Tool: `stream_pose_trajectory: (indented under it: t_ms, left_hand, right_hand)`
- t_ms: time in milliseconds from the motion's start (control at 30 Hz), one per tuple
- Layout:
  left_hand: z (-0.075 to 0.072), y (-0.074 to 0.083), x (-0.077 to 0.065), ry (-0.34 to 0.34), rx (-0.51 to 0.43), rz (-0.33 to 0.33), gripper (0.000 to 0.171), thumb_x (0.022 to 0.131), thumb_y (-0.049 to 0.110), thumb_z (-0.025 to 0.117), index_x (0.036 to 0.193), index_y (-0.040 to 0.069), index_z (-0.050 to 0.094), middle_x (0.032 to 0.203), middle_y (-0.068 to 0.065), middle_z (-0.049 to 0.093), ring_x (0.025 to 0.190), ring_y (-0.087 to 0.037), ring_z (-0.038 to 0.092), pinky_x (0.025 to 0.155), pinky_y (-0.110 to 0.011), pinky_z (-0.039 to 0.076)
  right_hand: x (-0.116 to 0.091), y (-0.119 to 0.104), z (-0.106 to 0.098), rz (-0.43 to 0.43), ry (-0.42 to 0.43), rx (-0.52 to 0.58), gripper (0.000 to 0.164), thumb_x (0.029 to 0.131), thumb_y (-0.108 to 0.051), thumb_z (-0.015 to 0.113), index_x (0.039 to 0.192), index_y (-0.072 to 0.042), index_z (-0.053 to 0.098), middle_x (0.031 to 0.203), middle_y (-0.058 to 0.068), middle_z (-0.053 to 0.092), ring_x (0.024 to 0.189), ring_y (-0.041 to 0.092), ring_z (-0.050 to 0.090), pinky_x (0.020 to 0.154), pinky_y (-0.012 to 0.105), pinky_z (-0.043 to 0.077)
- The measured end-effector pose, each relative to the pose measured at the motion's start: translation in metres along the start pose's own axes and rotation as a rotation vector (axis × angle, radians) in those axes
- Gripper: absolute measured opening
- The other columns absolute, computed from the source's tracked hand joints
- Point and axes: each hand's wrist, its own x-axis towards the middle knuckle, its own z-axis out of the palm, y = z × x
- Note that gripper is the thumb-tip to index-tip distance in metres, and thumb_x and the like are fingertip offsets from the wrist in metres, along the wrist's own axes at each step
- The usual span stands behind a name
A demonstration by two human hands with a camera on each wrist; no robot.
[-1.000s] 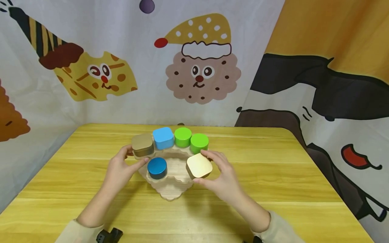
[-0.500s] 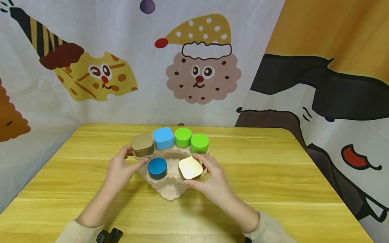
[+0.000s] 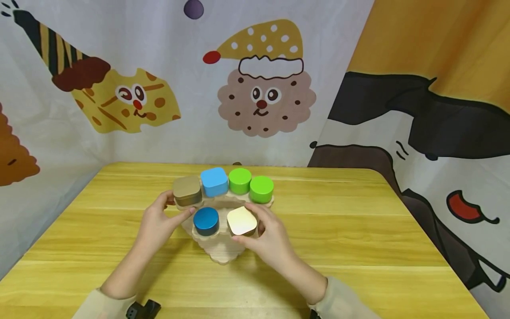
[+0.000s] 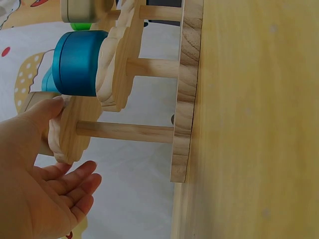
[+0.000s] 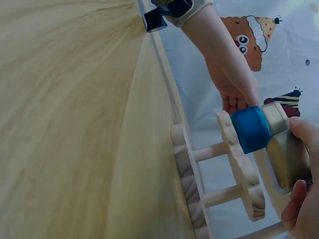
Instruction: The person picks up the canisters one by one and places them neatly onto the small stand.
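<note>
My right hand (image 3: 272, 237) pinches a gold rounded-square tin (image 3: 241, 221) between thumb and fingers. In the right wrist view the gold tin (image 5: 287, 160) is a little above the front shelf (image 5: 242, 164) of a wooden tiered stand (image 3: 221, 249). A dark blue round tin (image 3: 206, 220) sits on that shelf, to the left. My left hand (image 3: 158, 221) grips the left end of the raised back shelf (image 4: 75, 134), thumb on top and fingers beneath. Another gold square tin (image 3: 187, 189) stands on that end, close to the left thumb.
A light blue square tin (image 3: 214, 182) and two green round tins (image 3: 240, 180) line the back shelf. Wooden pegs (image 4: 124, 131) join the shelves to the base on the yellow wooden table (image 3: 378, 248). A cartoon-printed cloth (image 3: 191, 128) hangs behind.
My right hand has moved left with the gold tin, from the stand's right side to nearer the dark blue tin. My left hand has stayed on the stand.
</note>
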Motion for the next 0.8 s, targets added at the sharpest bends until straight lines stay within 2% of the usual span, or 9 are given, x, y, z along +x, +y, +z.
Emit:
stream_pose_trajectory:
  t_ms: [200, 400, 800]
  left_hand:
    - [0.0, 0.0, 0.0, -0.007, -0.003, -0.008, 0.07, 0.082, 0.041, 0.075, 0.129, -0.005, 0.049, 0.112, -0.021, 0.056, 0.106, -0.037, 0.049, 0.088, -0.052, 0.038]
    - [0.001, 0.0, 0.0, -0.003, -0.002, -0.002, 0.07, 0.082, 0.041, 0.075, 0.129, -0.005, 0.05, 0.112, -0.021, 0.057, 0.106, -0.037, 0.05, 0.087, -0.052, 0.039]
    - [0.0, 0.0, 0.0, -0.002, -0.001, -0.001, 0.07, 0.082, 0.041, 0.075, 0.129, -0.004, 0.049, 0.112, -0.021, 0.057, 0.106, -0.037, 0.05, 0.087, -0.052, 0.039]
  right_hand:
    - [-0.002, 0.002, 0.007, -0.013, 0.0, 0.011, 0.075, 0.065, -0.028, 0.089, 0.131, -0.01, 0.058, 0.125, -0.007, 0.057, 0.07, 0.009, 0.047, 0.06, 0.024, 0.045]
    - [-0.004, 0.004, 0.013, -0.026, -0.001, 0.013, 0.076, 0.067, -0.028, 0.089, 0.132, -0.007, 0.056, 0.125, -0.003, 0.057, 0.071, 0.008, 0.047, 0.058, 0.023, 0.045]
    - [-0.005, 0.004, 0.022, -0.028, 0.05, -0.007, 0.076, 0.07, -0.03, 0.087, 0.134, -0.004, 0.054, 0.129, 0.002, 0.056, 0.076, 0.01, 0.049, 0.059, 0.023, 0.047]
